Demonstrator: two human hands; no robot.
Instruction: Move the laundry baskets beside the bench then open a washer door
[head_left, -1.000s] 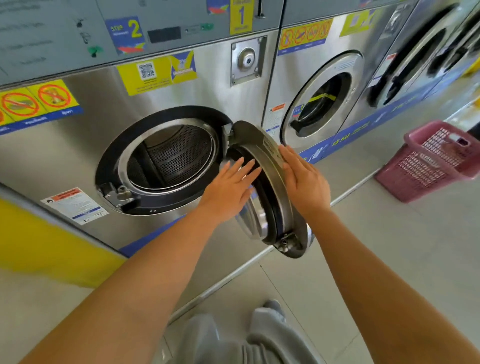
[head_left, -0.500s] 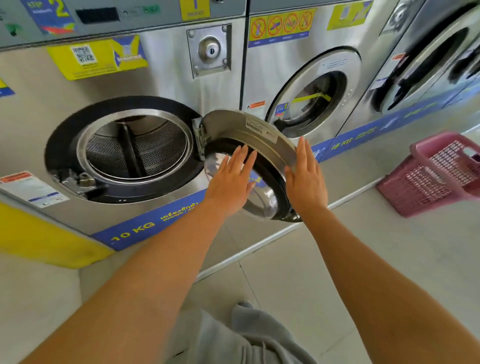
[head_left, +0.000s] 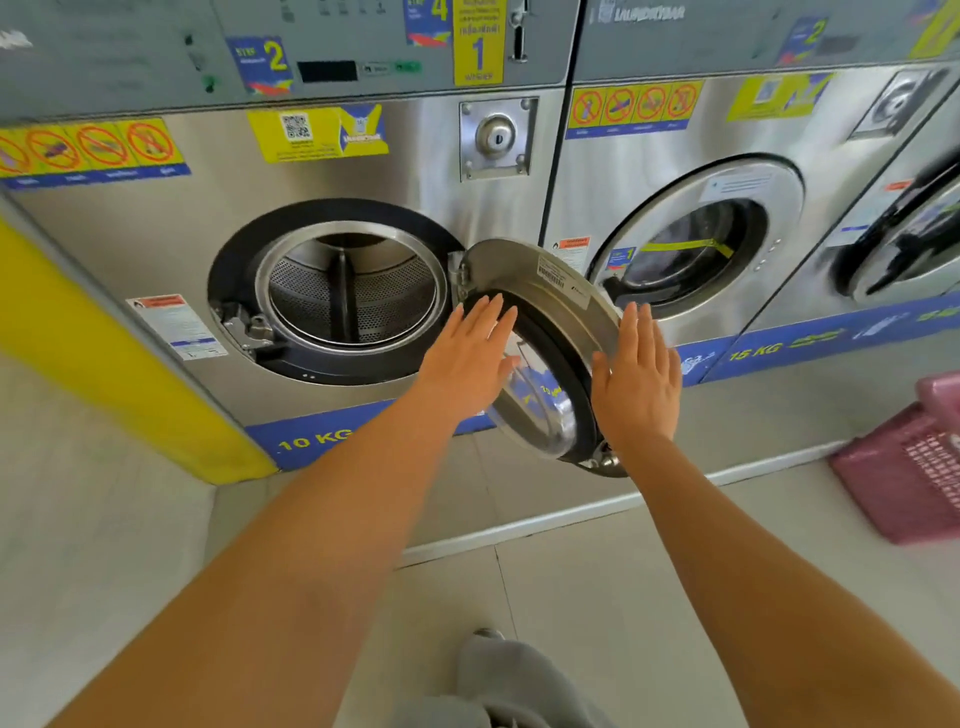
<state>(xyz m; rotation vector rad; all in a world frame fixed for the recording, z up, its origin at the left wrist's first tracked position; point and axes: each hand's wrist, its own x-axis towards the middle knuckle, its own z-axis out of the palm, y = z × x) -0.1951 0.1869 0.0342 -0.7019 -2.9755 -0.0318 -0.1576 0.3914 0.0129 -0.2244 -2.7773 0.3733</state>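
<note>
- Washer door (head_left: 550, 291) of the 10 KG machine stands swung out on its hinge at the right of the opening, edge-on to the camera; drum (head_left: 353, 291) fully exposed and looks empty.
- Left hand (head_left: 470, 358) flat, fingers spread, holding nothing, at the inner glass side of the door. Contact likely, not certain.
- Right hand (head_left: 639, 379) flat and open too, gripping nothing, against the door's outer rim.
- Door sits between the two palms. Neither hand curls around an edge.
- One pink laundry basket (head_left: 904, 467) on the floor at far right, well apart from the hands. No bench in view, so cannot tell if it sits beside one.
- Judgement: door-opening step looks essentially complete.
- Risk: with flat palms only, the door could swing back toward the opening if let go, should the hinge be sprung or the machine lean.
- Risk: pushed further right, the door may knock the neighbouring 15 KG washer (head_left: 691, 249), which is close behind it.
- Risk: left fingers lie near the hinge side; a closing swing could pinch them.
</note>
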